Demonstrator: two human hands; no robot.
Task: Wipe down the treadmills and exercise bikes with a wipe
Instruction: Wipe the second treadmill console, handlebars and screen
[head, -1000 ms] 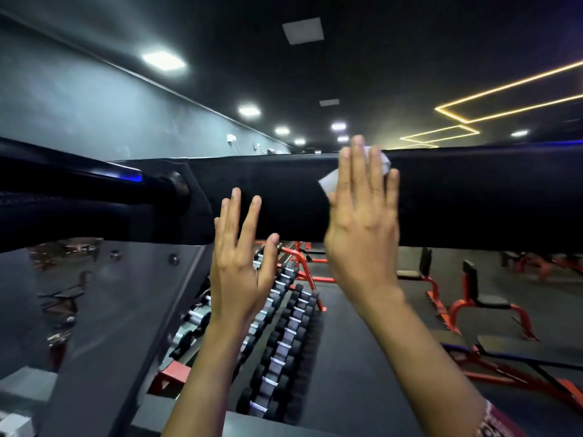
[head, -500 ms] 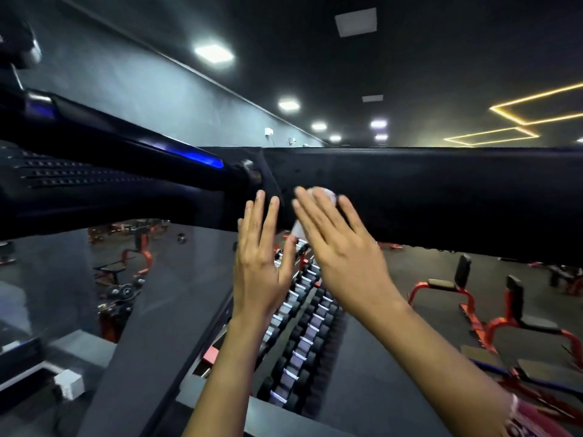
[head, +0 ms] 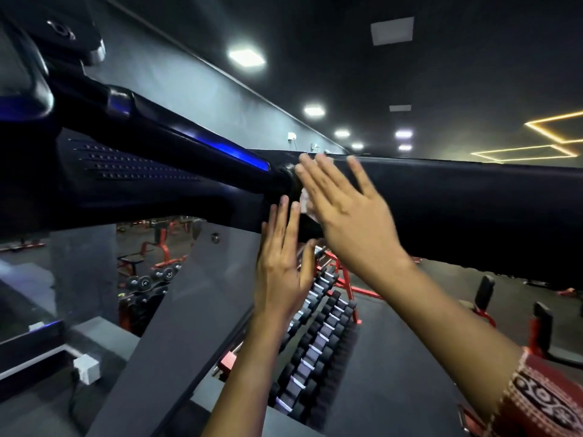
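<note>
A wide black padded bar [head: 457, 209] of the machine runs across the view, joined at its left end to a glossy black handlebar [head: 195, 152] with a blue glow. My right hand [head: 344, 209] lies flat with straight fingers on the bar's left end and presses a white wipe [head: 305, 201] against it; only a sliver of the wipe shows under the palm. My left hand [head: 280, 266] is raised just below and to the left, fingers straight and together, its fingertips at the bar's lower edge. It holds nothing.
The machine's grey upright [head: 176, 310] slopes down at the left. Below stands a red rack of black dumbbells [head: 318, 342]. Red benches [head: 485, 298] stand on the dark floor to the right. A glass panel [head: 63, 263] sits at the left.
My right hand has slid the wipe leftward along the bar, from its middle to its joint with the handlebar. The view has swung left. My left hand has stayed just below the bar.
</note>
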